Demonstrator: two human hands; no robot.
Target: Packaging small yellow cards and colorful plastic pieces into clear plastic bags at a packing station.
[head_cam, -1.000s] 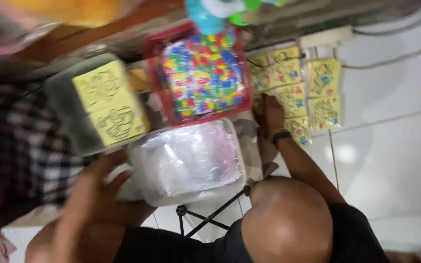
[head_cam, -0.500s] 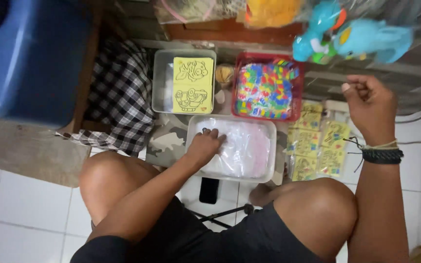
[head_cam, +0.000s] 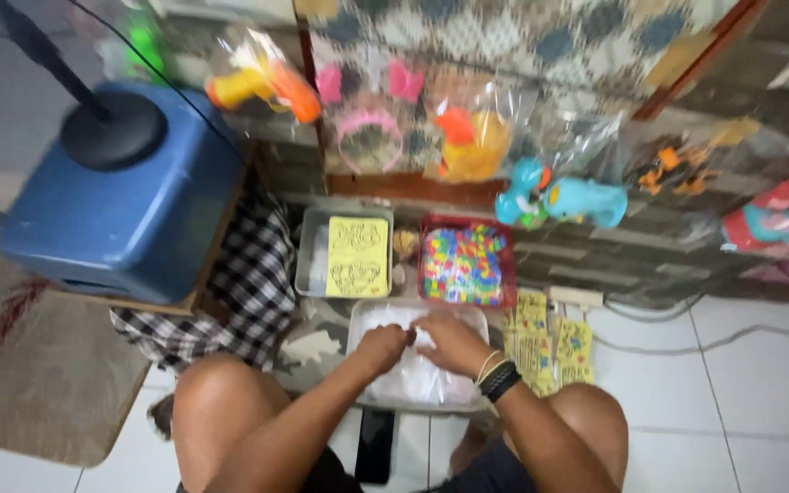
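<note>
A clear plastic tub (head_cam: 369, 319) full of white plastic bags (head_cam: 413, 379) sits on the floor between my knees. My left hand (head_cam: 383, 346) and my right hand (head_cam: 447, 340) meet over it, fingers curled into the bags. Whether they pinch a single bag is too blurred to tell. A dark band rings my right wrist. Behind the tub stand a grey tray (head_cam: 310, 256) holding yellow stencil sheets (head_cam: 357, 256) and a red tray (head_cam: 509, 265) of many small coloured pieces (head_cam: 464, 266).
Yellow sheets (head_cam: 550, 342) lie on the white tiles right of the tub. A blue box (head_cam: 125, 205) with a black stand on top sits left, beside a checked cloth (head_cam: 244, 288). Bagged toys (head_cam: 468, 137) hang on the wall. A dark phone (head_cam: 376, 445) lies between my legs.
The view has tilted up and steadied. My right hand came down from beside the hanging toys to join the left hand in the tub of bags.
</note>
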